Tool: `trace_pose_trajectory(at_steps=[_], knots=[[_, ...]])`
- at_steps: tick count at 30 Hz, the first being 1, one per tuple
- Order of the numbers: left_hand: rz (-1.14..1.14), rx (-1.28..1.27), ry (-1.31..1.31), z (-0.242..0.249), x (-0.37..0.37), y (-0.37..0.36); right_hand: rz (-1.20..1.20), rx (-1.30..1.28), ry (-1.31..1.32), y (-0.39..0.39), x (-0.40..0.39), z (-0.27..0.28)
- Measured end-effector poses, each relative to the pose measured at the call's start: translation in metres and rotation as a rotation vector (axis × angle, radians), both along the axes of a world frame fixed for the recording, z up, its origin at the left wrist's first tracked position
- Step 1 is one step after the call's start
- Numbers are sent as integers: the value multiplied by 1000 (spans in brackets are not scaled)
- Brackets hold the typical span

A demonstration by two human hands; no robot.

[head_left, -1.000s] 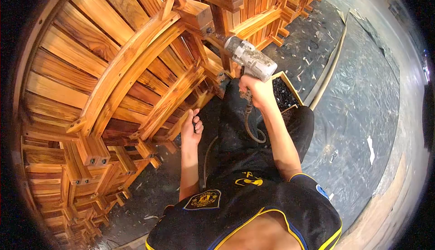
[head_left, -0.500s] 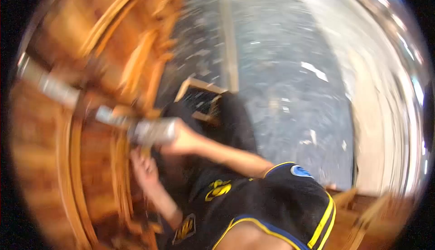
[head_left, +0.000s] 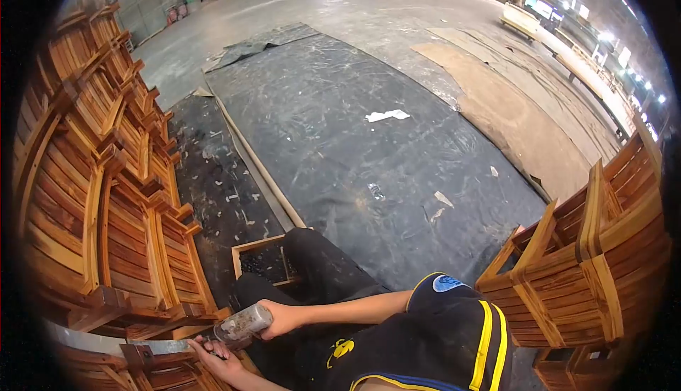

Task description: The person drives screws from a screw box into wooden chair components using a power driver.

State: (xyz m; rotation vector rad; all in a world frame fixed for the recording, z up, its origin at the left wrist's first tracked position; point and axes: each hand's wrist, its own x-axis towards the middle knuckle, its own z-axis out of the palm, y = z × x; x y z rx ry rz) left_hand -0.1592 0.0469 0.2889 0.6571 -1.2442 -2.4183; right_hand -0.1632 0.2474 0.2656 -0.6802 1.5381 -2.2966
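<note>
Gripping the power driver at bottom left, the right hand is wrapping closed around it; the left hand is cupping loosely beneath. One wooden tray is lying just beyond, holding dark small pieces.

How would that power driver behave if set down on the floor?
Likely heavy for its size: the driver has a bulky metal-looking body. Its rounded barrel might roll. The dusty casing could be slippery, though the right hand grips it firmly.
</note>
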Motion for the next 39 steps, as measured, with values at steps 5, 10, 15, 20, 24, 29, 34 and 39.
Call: trace_pose_trajectory(at_steps=[5, 10, 15, 20, 24, 29, 34, 39], knots=[[17, -51, -92, 8, 2, 3, 76, 44, -88, 3, -2, 4], [-40, -56, -36, 8, 7, 9, 14, -6, -10, 4, -2, 1], [-168, 198, 114, 5, 11, 18, -19, 31, 8, 7, -6, -16], [-196, 158, 87, 15, 11, 24, 40, -30, -47, 14, -6, -16], [-244, 134, 110, 20, 9, 27, 68, -48, -129, 23, -5, -2], [-262, 123, 127, 21, 3, 35, 51, -93, -193, 27, -10, -6], [-303, 186, 143, 29, -2, 49, 60, -138, -202, 36, -14, -3], [-387, 325, 209, 27, 2, 57, 52, -134, -213, 41, -16, -2]])
